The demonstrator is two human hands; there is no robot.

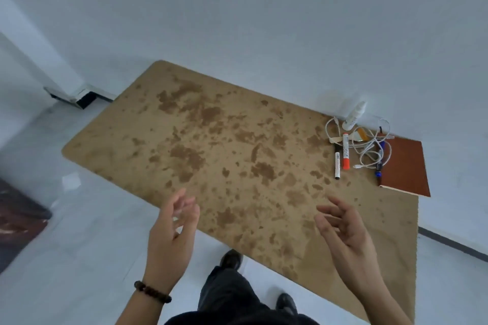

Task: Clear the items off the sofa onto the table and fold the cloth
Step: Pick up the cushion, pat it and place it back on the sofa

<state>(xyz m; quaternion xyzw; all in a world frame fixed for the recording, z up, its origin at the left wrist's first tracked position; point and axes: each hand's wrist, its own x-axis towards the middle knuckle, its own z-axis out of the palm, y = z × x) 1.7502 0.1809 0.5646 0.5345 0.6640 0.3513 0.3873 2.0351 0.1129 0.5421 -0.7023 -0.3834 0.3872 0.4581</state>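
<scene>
A tan table (237, 155) with brown blotches fills the middle of the head view. At its far right lie a black-capped white marker (337, 165), an orange-capped marker (345, 152), a tangled white cable (371, 149), a white bottle (353, 116) on its side and a brown notebook (406, 166). My left hand (171, 235) hovers over the table's near edge, fingers loosely spread, holding nothing. My right hand (343, 229) hovers above the table's near right part, fingers relaxed and empty. No cloth is in view.
A dark reddish-brown piece of furniture (18, 219) shows at the left edge. The pale floor (79, 245) surrounds the table; my dark trousers and shoes (232, 258) stand at its near side. A white wall (264, 21) runs behind the table.
</scene>
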